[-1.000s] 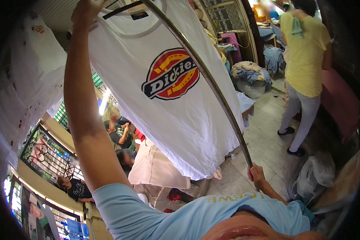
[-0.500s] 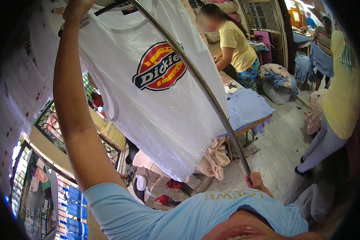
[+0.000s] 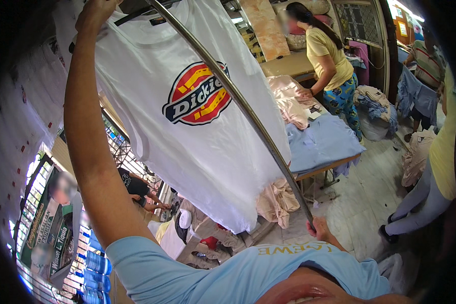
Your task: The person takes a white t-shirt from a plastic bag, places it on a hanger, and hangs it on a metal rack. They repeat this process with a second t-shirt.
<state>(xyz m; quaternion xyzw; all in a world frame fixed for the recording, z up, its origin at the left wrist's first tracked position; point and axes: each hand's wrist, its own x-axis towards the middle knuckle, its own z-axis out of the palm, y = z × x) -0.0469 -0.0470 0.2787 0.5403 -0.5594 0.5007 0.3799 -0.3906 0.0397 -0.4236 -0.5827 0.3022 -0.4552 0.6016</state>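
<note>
Your view swings left; the white shirt (image 3: pixel 205 149) hangs before the left edge of the surface (image 3: pixel 316 170), apparently still secure. Your right grip (image 3: pixel 320 229) encloses the pole (image 3: pixel 244 105); what your left grip (image 3: pixel 95 14) pinches, you cannot tell.

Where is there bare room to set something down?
The tiled floor between the blue cloths and the grey trousers looks bare; so does the brown tabletop behind the pink garments. Below the white shirt lies a crowded jumble.

R grip (image 3: pixel 318 229) on pole (image 3: pixel 256 123); wht tee (image 3: pixel 202 149) behind.
</note>
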